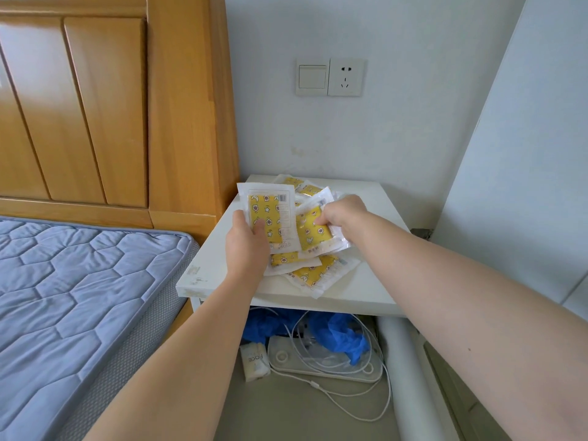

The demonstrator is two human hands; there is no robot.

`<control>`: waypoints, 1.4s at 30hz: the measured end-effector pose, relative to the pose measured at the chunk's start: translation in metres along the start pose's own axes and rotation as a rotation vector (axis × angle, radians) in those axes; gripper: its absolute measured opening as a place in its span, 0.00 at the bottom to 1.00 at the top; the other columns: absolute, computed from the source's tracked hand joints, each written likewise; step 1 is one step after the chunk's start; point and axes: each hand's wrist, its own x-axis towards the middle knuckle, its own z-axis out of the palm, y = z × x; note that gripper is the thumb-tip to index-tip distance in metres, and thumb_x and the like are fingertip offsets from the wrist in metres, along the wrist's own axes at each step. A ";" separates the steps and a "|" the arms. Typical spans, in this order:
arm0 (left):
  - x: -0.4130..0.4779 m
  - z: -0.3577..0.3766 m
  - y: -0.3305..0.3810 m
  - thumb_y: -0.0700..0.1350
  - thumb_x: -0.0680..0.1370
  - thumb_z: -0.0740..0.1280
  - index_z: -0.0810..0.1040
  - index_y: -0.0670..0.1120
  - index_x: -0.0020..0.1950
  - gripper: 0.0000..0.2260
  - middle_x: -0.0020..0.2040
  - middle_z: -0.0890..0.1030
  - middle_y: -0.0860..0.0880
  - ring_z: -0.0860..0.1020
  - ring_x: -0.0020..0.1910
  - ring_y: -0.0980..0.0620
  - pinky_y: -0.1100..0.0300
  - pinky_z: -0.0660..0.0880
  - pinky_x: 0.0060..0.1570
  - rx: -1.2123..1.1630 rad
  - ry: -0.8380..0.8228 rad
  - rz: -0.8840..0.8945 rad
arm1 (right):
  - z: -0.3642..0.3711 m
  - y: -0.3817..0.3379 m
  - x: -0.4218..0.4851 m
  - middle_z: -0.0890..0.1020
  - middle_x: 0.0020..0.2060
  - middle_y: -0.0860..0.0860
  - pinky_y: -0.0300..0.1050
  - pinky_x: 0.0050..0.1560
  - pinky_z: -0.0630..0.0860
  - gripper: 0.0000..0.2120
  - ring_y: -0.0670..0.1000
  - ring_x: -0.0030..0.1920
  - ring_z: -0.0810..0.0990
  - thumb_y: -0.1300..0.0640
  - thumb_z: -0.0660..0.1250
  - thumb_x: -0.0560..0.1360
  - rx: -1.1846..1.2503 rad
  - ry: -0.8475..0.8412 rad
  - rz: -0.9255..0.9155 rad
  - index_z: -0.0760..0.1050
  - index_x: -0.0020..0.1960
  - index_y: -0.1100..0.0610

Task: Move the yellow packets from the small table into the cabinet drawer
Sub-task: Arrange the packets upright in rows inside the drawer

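Yellow packets (307,273): a loose, overlapping heap on the middle of the small table (366,281), with a few more toward its back edge.
Lifted packet (270,214): raised upright above the table's left half, clear of the heap.
Left hand (246,246): thumb over the front and fingers behind, pinching the lifted packet by its lower edge.
Second packet (313,233): tilted up off the heap, just right of the lifted one.
Right hand (342,214): fingers curled around the second packet's right edge.
Cabinet drawer: not visible from here.
Progress: I judge this an early gathering stage, with two packets in hand, several left on the table and none seen put away.
Below the table: white cables (318,361) and blue plastic (340,335).
Left of the table: mattress (79,281) and wooden headboard (111,106).
Above the table: wall socket (346,77).
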 end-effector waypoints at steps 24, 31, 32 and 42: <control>-0.121 -0.027 0.027 0.45 0.82 0.60 0.69 0.51 0.54 0.02 0.45 0.76 0.64 0.75 0.39 0.74 0.77 0.70 0.32 -0.140 -0.125 0.195 | -0.027 0.103 -0.111 0.85 0.37 0.51 0.54 0.44 0.81 0.09 0.53 0.42 0.85 0.69 0.68 0.71 0.963 0.082 -0.078 0.80 0.42 0.55; -0.142 -0.061 -0.023 0.44 0.81 0.60 0.69 0.51 0.58 0.06 0.52 0.78 0.60 0.77 0.48 0.61 0.75 0.74 0.37 0.055 -0.273 0.149 | -0.017 0.137 -0.137 0.86 0.43 0.53 0.57 0.44 0.81 0.10 0.55 0.45 0.85 0.68 0.67 0.72 0.833 -0.004 -0.096 0.81 0.49 0.57; -0.141 -0.066 -0.031 0.44 0.82 0.60 0.69 0.51 0.59 0.07 0.52 0.78 0.59 0.77 0.49 0.59 0.74 0.73 0.38 0.095 -0.316 0.126 | -0.014 0.141 -0.140 0.86 0.42 0.52 0.55 0.44 0.81 0.10 0.54 0.44 0.85 0.69 0.67 0.71 0.805 -0.016 -0.094 0.81 0.48 0.57; -0.123 -0.066 -0.084 0.47 0.82 0.59 0.70 0.46 0.60 0.09 0.50 0.77 0.50 0.76 0.39 0.56 0.67 0.70 0.30 0.496 -0.548 -0.126 | 0.023 0.168 -0.172 0.85 0.42 0.50 0.49 0.43 0.81 0.09 0.51 0.44 0.84 0.67 0.68 0.73 0.403 -0.322 -0.057 0.79 0.48 0.54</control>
